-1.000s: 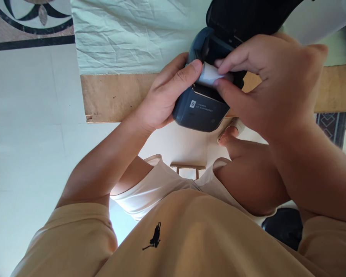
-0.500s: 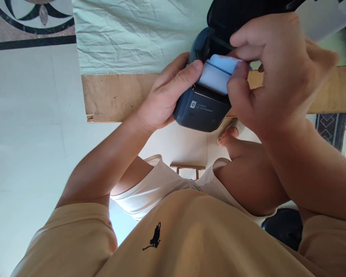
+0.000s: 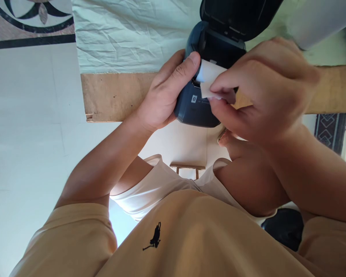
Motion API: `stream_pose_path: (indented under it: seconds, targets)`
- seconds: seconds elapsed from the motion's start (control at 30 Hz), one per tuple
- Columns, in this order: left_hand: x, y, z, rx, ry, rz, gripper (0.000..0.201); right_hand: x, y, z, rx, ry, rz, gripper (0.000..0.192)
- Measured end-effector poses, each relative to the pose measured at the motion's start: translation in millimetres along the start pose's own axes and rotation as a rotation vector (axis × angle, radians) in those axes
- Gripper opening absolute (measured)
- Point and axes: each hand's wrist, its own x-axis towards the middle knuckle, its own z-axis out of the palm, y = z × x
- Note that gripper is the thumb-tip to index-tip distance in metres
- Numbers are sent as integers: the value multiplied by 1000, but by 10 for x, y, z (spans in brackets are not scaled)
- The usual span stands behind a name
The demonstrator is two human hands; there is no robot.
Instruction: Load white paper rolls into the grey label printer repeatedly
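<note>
Two hands work a small dark label printer [image 3: 200, 109] at the worktop [image 3: 118, 96] edge.

Left hand [image 3: 164, 98] wraps the printer's side, grip clamped on it; right hand [image 3: 256, 90] pinches the white paper strip [image 3: 209, 77] between thumb and forefinger, the strip running from the open bay toward the person. Printer's lid [image 3: 239, 15] stands open, pointing away, cut off at the top. Crumpled pale cloth [image 3: 127, 34] covers the worktop behind. Right hand hides the printer's right side; its label print is unreadable.
</note>
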Motion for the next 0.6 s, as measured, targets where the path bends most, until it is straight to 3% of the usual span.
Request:
stream_pose_path:
  seconds: [0.13,0.3,0.47,0.6]
  targets:
    - [11,-14,-18,-25,14,-32,21,-12,25,24,26,-116,32,22]
    - [11,-29,-30,-71,4,-33,16,-32,39,60,8,21,-6,17]
    - [31,-20,-34,-76,-8,-33,19,-32,39,61,35,-51,-13,20]
    - [32,-29,-20,-108,-20,-36,18,-13,69,23,40,86,2,24]
